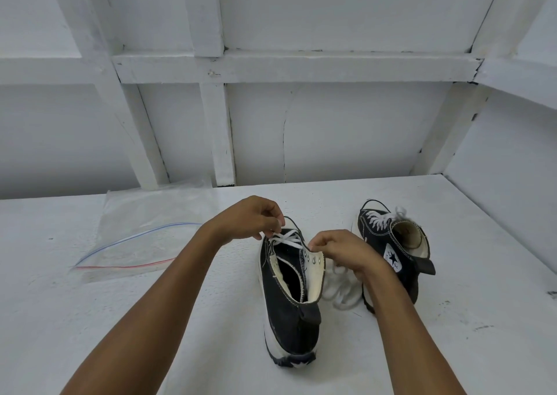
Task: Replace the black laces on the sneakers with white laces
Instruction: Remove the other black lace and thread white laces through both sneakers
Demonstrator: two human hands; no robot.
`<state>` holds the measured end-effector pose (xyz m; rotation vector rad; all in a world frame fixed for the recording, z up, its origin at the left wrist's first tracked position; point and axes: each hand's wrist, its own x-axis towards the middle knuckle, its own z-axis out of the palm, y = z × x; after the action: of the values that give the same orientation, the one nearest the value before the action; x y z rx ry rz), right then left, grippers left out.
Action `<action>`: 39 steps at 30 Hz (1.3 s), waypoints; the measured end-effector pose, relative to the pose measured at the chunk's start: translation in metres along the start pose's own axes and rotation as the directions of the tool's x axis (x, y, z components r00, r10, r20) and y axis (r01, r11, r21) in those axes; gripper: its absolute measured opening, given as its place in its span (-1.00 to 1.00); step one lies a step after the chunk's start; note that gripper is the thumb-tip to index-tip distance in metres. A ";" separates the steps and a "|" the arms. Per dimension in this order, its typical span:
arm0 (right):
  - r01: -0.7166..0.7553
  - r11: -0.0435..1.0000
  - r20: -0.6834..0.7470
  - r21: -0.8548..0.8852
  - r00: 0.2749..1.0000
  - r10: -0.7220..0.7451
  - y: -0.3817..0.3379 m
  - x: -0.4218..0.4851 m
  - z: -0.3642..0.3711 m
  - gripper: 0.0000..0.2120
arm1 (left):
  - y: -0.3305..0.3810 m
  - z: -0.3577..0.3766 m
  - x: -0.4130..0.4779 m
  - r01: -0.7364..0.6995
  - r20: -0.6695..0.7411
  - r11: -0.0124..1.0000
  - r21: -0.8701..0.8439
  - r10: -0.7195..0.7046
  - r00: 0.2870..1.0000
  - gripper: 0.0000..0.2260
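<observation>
**Q:** What surface carries the work?
**A:** A white-painted table [120, 319], rough and faintly scuffed. It runs back to a white wall [346, 129] framed with white beams [217, 135], and a side wall closes the corner at right. A clear zip bag [144, 244] with blue and red seal lines lies flat at left, well apart from the shoes.

**Q:** Where do the sneakers stand?
**A:** Both black high-tops are on the table, toes toward the wall. The near sneaker [286, 313] is at centre with its tongue open. The far sneaker [394, 244] stands to its right and farther back, laced in white.

**Q:** And the lace and the hands?
**A:** The white lace [286, 239] crosses only the lower eyelets of the near sneaker. Its loose length lies piled on the table between the two shoes. The left hand [251, 218] has its grip closed, fingertips pinching the lace above the crossings. The right hand [343, 251] also has its grip closed, thumb and forefinger pinching the rim of the near sneaker's eyelet flap. Whether lace is held there too cannot be told.
</observation>
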<state>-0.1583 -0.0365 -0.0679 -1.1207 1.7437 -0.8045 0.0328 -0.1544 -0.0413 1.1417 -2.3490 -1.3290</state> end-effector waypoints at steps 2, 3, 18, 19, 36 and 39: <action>0.022 0.999 0.009 -0.040 1.000 -0.022 0.000 0.002 0.000 -0.85 | 0.001 0.001 0.001 -0.003 -0.011 1.000 0.017 0.003 1.000 -0.90; 0.029 0.997 0.011 -0.066 1.000 -0.028 0.000 0.003 0.000 -0.87 | 0.001 0.001 0.002 -0.005 -0.020 1.000 0.025 0.006 1.000 -0.90; 0.185 0.978 -0.173 0.099 0.971 -0.166 -0.028 0.011 -0.023 -0.68 | 0.029 0.024 0.013 -0.060 -0.003 0.996 0.070 0.060 0.998 -0.77; 0.213 0.965 -0.199 0.155 0.963 -0.181 -0.032 0.010 -0.026 -0.68 | 0.032 0.025 0.013 -0.043 0.011 0.999 0.033 0.042 0.999 -0.72; 0.389 0.595 -0.327 0.703 0.920 -0.216 -0.095 -0.002 -0.057 -0.54 | 0.089 -0.055 0.008 -0.343 -0.391 0.638 -0.689 0.071 0.918 -0.54; 0.406 0.560 -0.343 0.722 0.913 -0.220 -0.090 -0.003 -0.057 -0.53 | 0.070 -0.063 0.014 -0.291 -0.576 0.858 -0.424 -0.007 0.817 -0.55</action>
<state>-0.1788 -0.0653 0.0332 -0.7280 1.0940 -1.7720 0.0193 -0.1837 0.0486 0.9811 -1.5147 -1.2198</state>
